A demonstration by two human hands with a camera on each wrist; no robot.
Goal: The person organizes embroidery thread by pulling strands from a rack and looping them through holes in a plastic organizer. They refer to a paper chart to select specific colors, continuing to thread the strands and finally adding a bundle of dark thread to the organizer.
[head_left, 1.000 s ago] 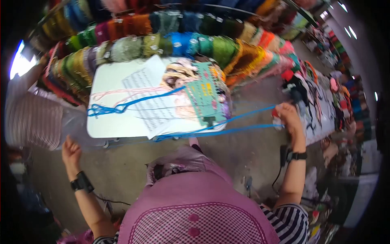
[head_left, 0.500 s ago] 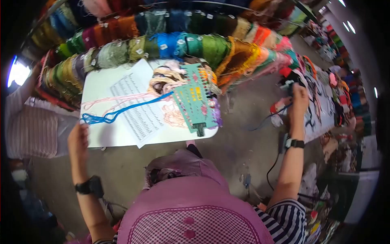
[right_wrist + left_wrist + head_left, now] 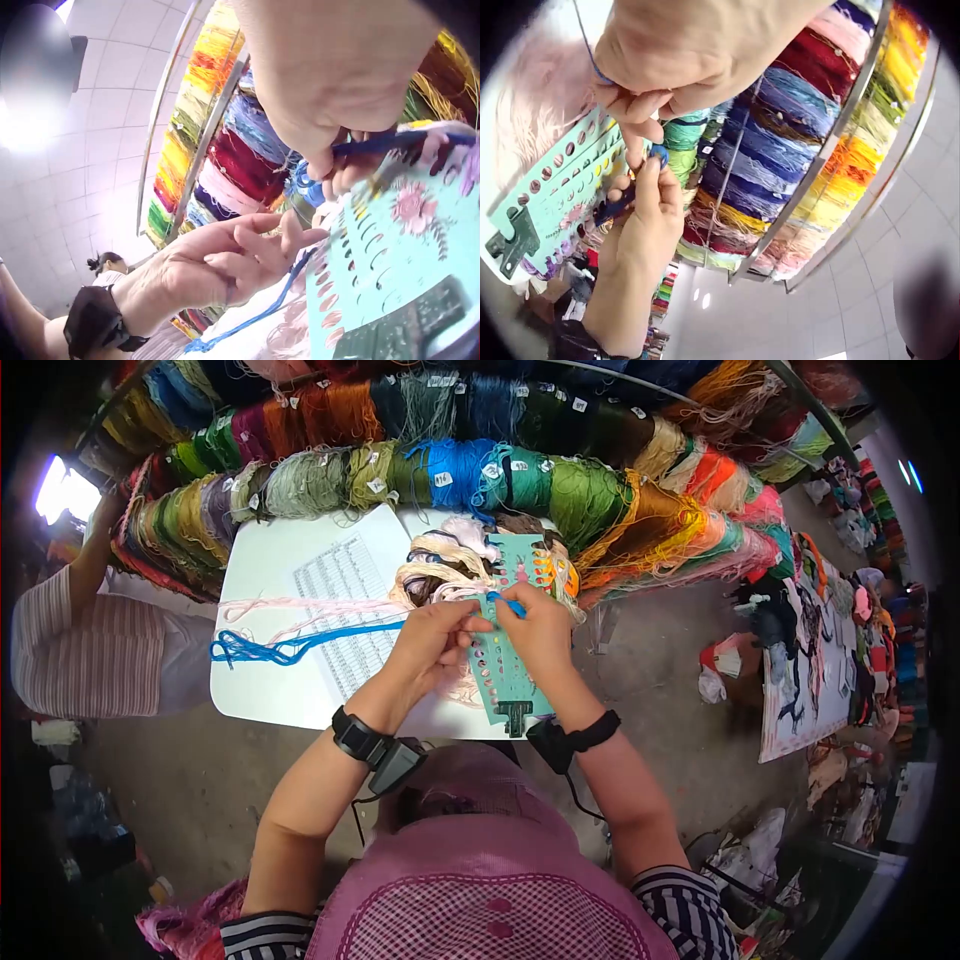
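A skein of blue thread (image 3: pixel 262 650) lies across the left of the white table (image 3: pixel 240 695) and runs up to my left hand (image 3: pixel 430 650). That hand's fingers are curled, with the blue thread passing through them. Beside it my right hand (image 3: pixel 540 640) pinches a bunched part of the blue thread (image 3: pixel 658 155) between thumb and fingers, over the upper part of a green punched card (image 3: pixel 495 680). The fingertips of both hands are close together there. A dark clip (image 3: pixel 515 717) grips the card's lower end. Strands in several colours hang along its holes.
A printed sheet (image 3: pixel 345 590) and pink thread (image 3: pixel 270 604) lie left of the card. Rows of coloured skeins (image 3: pixel 310 485) hang behind the table. At left stands a person in a striped top (image 3: pixel 95 645). Another table (image 3: pixel 800 705) with threads is at right.
Both hands were spread wide, stretching blue thread between them at first. They have come together over the card, and the right hand now pinches blue thread there.
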